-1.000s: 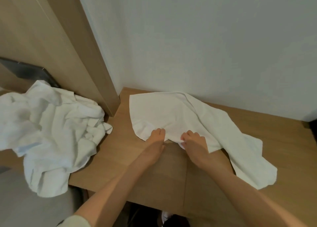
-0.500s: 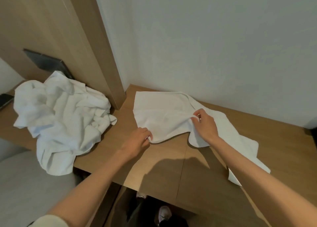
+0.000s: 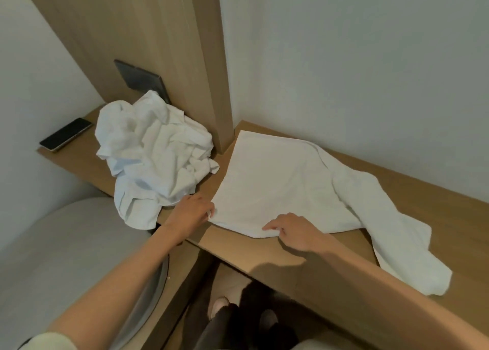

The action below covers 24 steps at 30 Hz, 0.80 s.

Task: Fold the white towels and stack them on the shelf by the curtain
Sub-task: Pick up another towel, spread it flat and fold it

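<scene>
Wooden counter (image 3: pixel 291 259) against a pale wall. We judge the task barely begun: one white towel (image 3: pixel 277 185) lies half-spread at the front edge, its right end rumpled, while a crumpled towel heap (image 3: pixel 156 159) waits at its left, next to a phone (image 3: pixel 66 134). Nothing is stacked, and no shelf or curtain shows. Both forearms reach forward. The left hand (image 3: pixel 190 213) pinches the towel's near-left corner, and the right hand (image 3: pixel 296 232) curls its fingers over the near hem.

Your bare forearms reach forward. Your left hand (image 3: pixel 194 212) pinches the white towel (image 3: pixel 277 180) at its corner, and your right hand (image 3: pixel 296 230) pinches its near edge, knuckles up.
</scene>
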Each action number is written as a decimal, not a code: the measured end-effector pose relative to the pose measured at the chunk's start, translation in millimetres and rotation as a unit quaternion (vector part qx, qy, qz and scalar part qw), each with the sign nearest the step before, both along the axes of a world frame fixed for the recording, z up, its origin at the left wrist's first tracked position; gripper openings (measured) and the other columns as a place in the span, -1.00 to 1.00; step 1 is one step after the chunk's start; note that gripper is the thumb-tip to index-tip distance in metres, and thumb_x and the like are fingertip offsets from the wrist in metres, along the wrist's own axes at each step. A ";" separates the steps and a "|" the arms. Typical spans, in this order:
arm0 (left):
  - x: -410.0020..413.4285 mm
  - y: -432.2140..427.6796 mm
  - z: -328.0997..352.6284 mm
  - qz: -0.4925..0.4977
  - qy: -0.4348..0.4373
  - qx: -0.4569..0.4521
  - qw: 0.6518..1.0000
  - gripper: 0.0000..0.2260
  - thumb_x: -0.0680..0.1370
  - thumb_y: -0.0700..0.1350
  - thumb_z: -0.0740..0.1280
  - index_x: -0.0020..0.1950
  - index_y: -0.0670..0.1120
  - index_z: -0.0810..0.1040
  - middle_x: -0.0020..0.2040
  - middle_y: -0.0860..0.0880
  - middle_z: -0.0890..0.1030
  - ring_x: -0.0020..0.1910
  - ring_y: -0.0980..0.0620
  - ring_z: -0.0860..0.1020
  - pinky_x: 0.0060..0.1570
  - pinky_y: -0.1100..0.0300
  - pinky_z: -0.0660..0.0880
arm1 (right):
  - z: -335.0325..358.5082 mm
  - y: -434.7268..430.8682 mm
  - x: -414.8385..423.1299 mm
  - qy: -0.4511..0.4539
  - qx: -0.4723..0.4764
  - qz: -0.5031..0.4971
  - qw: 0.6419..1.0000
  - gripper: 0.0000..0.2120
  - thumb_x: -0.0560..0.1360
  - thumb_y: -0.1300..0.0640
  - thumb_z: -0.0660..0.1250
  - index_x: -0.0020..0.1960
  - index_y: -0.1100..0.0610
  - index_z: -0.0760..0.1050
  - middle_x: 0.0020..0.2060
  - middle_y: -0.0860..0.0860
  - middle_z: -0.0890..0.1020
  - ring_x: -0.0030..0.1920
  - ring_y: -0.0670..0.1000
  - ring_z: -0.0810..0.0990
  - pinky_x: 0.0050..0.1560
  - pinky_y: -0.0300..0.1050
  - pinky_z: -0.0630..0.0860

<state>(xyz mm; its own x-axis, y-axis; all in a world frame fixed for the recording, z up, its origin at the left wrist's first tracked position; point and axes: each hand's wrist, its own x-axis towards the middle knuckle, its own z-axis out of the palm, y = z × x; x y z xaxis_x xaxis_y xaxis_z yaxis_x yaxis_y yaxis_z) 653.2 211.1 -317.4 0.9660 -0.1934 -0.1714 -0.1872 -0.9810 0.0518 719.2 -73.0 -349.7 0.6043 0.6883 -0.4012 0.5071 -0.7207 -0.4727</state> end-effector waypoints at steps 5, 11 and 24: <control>-6.5 18.6 -8.1 -0.008 0.033 0.107 0.994 -0.81 0.54 -0.21 0.21 0.09 0.01 0.49 0.11 0.08 0.53 0.25 0.09 0.35 0.15 0.24 0.19 | -10.0 23.6 -20.5 0.053 0.010 -0.049 0.997 -0.60 0.60 0.23 0.11 0.32 -0.10 0.46 0.31 -0.07 0.44 0.30 -0.03 0.40 0.31 -0.23 0.26; -9.4 24.9 -15.9 -0.019 0.050 0.145 0.988 -0.72 0.49 -0.31 0.26 0.15 -0.05 0.48 0.18 0.03 0.51 0.28 0.01 0.35 0.23 0.17 0.21 | -8.3 45.2 -38.9 0.071 0.035 -0.147 0.986 -0.62 0.61 0.27 0.09 0.31 -0.03 0.47 0.26 -0.08 0.50 0.25 -0.08 0.46 0.24 -0.32 0.31; 21.1 -67.6 4.2 -0.109 -0.041 -0.051 0.992 -0.65 0.56 -0.29 0.12 0.30 -0.03 0.44 0.20 -0.01 0.52 0.19 -0.02 0.41 0.08 0.19 0.23 | 49.6 -26.0 -64.6 -0.117 0.118 -0.402 0.900 -0.70 0.60 0.26 0.14 0.23 0.05 0.52 0.22 -0.03 0.55 0.21 -0.05 0.46 0.21 -0.25 0.35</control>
